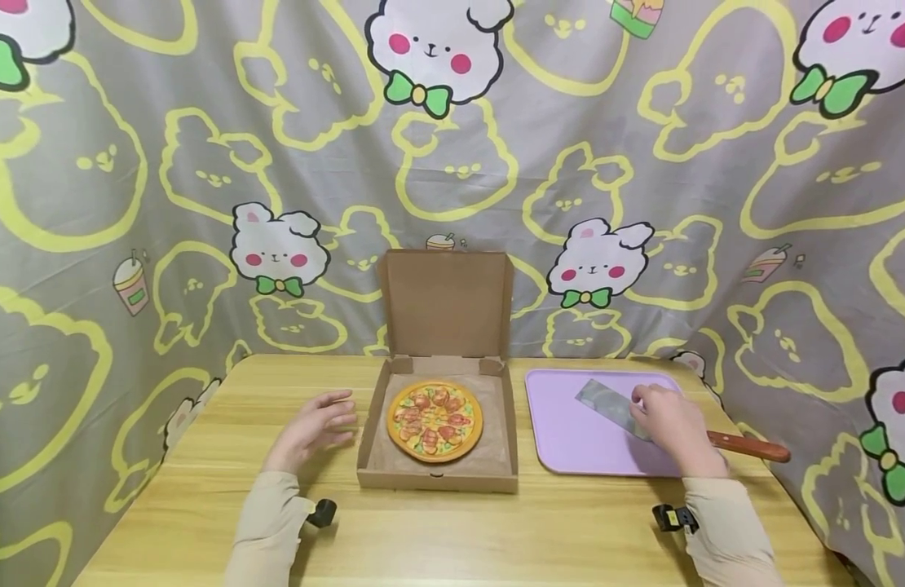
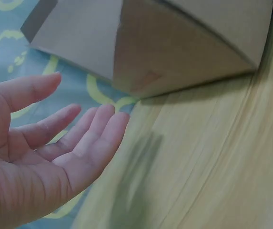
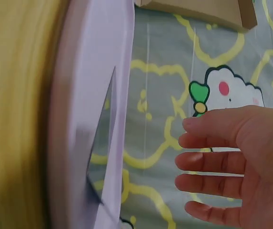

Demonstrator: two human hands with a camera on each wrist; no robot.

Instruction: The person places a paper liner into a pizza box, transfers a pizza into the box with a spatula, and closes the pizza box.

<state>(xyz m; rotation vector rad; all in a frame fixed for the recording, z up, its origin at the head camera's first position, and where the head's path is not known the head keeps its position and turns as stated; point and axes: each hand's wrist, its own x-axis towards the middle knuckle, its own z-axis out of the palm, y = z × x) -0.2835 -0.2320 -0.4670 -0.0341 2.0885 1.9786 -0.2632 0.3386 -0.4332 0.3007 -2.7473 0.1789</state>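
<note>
A toy pizza (image 1: 434, 421) lies in an open cardboard pizza box (image 1: 522, 424), whose lid (image 1: 449, 303) stands up at the back. My left hand (image 1: 322, 425) hovers beside the box's left wall, its fingers spread and loosely bent. In the left wrist view that hand (image 2: 65, 148) holds nothing. Over the purple tray (image 1: 562, 452) is my right hand (image 1: 668, 420), above a spatula with a flat metal blade (image 1: 607, 405) and a brown wooden handle (image 1: 749, 446). The right wrist view shows this hand (image 3: 236, 162) with fingers apart and nothing in them. The spatula's middle is hidden beneath it.
The wooden table (image 1: 423, 538) carries the box at its middle and the tray to the right. The spatula's handle juts past the tray's right edge. A patterned curtain (image 1: 452, 179) hangs behind the table and along both sides.
</note>
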